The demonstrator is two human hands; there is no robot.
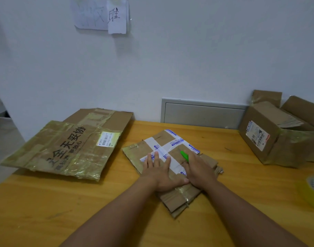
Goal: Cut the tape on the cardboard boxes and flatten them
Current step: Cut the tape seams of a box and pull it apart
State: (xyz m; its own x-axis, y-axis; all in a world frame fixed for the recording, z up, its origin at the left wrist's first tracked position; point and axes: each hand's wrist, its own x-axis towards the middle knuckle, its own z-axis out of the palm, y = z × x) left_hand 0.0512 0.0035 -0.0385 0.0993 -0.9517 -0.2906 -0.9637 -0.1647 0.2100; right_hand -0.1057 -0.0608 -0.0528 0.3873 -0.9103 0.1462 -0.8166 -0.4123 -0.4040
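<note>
A small flattened cardboard box with crossed white-and-blue tape lies in the middle of the wooden table. My left hand presses flat on it, fingers straight. My right hand rests on the same box beside the left and holds a green cutter, whose tip points away from me over the tape. A large flattened box with black printed characters and yellowish tape lies at the left. An open, still upright box with a shipping label stands at the far right.
A roll of yellow tape sits at the table's right edge. A white wall rises behind the table, with paper notes stuck on it and a grey panel low down. The table's left edge drops to the floor.
</note>
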